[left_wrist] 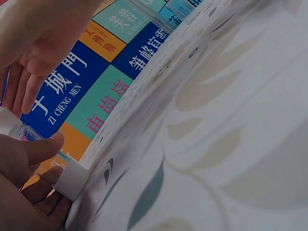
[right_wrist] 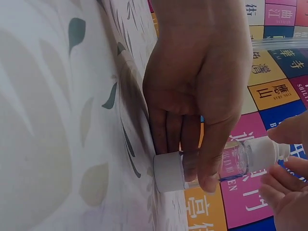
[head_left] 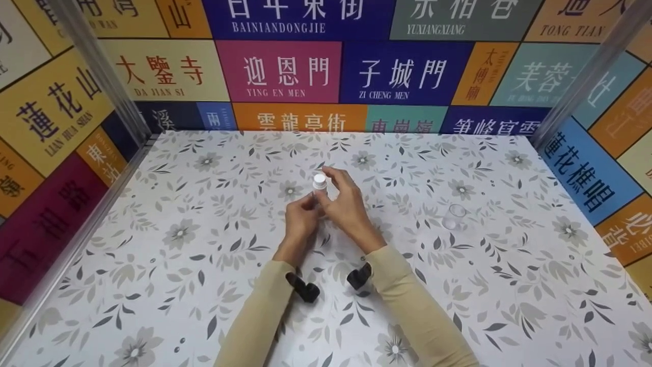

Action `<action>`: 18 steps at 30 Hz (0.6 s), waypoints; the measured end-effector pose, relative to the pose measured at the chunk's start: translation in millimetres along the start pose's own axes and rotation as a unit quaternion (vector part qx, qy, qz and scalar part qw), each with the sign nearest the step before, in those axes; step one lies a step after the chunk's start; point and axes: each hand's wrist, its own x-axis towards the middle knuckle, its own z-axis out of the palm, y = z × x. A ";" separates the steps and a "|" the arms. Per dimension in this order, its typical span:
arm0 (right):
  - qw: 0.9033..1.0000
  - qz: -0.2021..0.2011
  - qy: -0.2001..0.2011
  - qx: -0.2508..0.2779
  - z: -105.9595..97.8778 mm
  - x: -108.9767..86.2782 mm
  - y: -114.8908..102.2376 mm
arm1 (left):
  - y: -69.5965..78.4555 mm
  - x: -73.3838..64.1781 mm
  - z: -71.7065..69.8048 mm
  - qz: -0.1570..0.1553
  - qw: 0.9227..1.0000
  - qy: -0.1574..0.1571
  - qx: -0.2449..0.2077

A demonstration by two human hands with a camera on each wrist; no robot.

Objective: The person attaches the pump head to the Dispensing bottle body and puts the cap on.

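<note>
My left hand [head_left: 301, 219] grips the clear bottle [right_wrist: 234, 163] by its body, upright over the flowered table [head_left: 244, 306]. My right fingers curve around its white top [head_left: 319, 178]; whether they press, I cannot tell. A clear cup [head_left: 454, 217] sits well to the bottle's right.

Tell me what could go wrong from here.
The clear bottle could slip or turn: the left hand grips it low while the right hand is at its white top. If that top loosens, any contents might spill; I can't tell whether it holds any. The clear cup-like piece barely shows against the patterned tabletop and might get knocked if the right sleeve swings outward.
</note>
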 end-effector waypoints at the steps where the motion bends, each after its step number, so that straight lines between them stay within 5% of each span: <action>1: 1.000 -0.003 -0.004 -0.001 -0.1 -0.1 0.5 | 0.4 -0.2 0.4 -0.001 1.000 0.000 -0.001; 11: 1.000 -0.011 -0.012 0.009 -0.1 0.0 6.8 | -1.1 -1.5 0.5 0.024 1.000 0.009 -0.002; 18: 1.000 -0.012 -0.003 0.012 -2.0 0.0 6.4 | -0.7 -1.1 1.2 0.011 1.000 0.008 -0.005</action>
